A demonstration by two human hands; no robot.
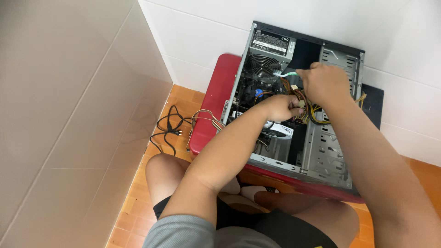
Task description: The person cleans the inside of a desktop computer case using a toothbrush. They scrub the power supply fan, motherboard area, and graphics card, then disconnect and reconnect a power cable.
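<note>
The left hand (281,106) is curled shut inside the open grey steel computer case (298,110), its fingers pinched on the bundle of yellow, red and black power cables (307,110) near a pale plastic connector. Just beyond it, the right hand (324,82) is closed around a slim light-green-handled tool (285,74), whose tip points left toward the grey box-shaped power supply with a round fan grille (264,62) in the far left corner of the case.

The cables look light and limp, likely to bend wherever they are pushed; the safer hold seems to be the stiff connector body, not the thin wires. The tool looks light and rigid, easy to steer from its handle.

Room is tight: the case's cut sheet-metal edges and the perforated drive bay (328,151) on the right hem both hands in. The case lies on a red flat-topped stand (211,108) pushed against the white tiled wall (193,32). A black mains cord (167,131) lies looped on the orange tiled floor (138,202) to the left, and the person's knees sit close at the near edge.
</note>
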